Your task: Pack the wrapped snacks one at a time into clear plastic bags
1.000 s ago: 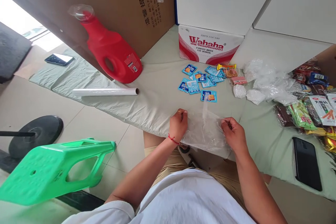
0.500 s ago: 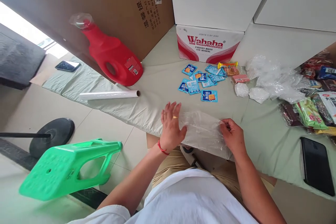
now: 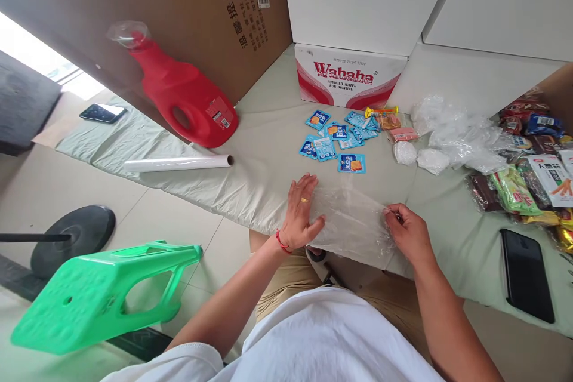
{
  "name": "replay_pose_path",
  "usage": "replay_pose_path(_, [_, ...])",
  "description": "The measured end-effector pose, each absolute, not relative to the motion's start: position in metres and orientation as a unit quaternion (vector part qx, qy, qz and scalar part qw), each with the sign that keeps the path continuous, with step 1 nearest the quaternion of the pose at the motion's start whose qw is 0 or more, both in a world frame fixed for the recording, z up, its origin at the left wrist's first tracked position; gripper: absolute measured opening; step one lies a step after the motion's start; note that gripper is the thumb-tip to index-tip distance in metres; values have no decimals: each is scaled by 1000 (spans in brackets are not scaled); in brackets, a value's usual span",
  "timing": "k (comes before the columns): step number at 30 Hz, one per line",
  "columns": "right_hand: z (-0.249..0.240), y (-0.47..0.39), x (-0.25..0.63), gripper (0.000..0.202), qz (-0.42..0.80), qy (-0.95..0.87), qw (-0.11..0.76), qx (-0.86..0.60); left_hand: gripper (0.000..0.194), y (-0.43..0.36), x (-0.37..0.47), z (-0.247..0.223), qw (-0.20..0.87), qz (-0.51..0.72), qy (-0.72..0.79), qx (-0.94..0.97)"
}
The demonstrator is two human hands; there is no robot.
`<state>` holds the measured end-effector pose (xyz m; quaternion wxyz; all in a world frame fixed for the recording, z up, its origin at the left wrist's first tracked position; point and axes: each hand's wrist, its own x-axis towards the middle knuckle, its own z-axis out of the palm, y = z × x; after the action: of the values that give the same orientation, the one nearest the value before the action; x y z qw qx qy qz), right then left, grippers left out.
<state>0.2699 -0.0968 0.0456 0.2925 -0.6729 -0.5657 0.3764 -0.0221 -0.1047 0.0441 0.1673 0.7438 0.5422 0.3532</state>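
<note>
A sheet of clear plastic film (image 3: 351, 224) lies at the table's front edge, a little of it past the edge. My left hand (image 3: 302, 215) rests flat at the film's left end, fingers stretched out and thumb apart. At the other end, my right hand (image 3: 407, 230) pinches the film's right side between thumb and fingers. Just beyond the film lie several small blue snack packets (image 3: 326, 146), with one packet (image 3: 351, 163) apart from the pile and nearest the film.
A roll of film (image 3: 179, 163) and a red jug (image 3: 192, 101) lie left. Wrapped bundles (image 3: 456, 131), snacks (image 3: 514, 191) and a black phone (image 3: 528, 274) are right. A Wahaha box (image 3: 349, 77) stands behind; a green stool (image 3: 98, 298) is on the floor.
My left hand has moved right onto the film's left end. My right hand has shifted slightly right, still pinching the film. The view has turned a little.
</note>
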Motion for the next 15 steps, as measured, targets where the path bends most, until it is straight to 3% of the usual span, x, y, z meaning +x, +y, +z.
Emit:
replay_pose_path(2, [45,-97,268,37,382,-569,287,-669,90,-104,-19,40,148,338,570,734])
replay_pose_path(4, [43,-99,268,36,387,-579,273,-664,88,-93,-16,34,130,325,615,707])
replay_pose_path(10, [46,-106,283,51,368,-634,197,-651,14,-46,-6,29,150,317,657,667])
replay_pose_path(15, [48,-79,280,69,254,-653,241,-672,23,-45,3,27,169,310,650,673])
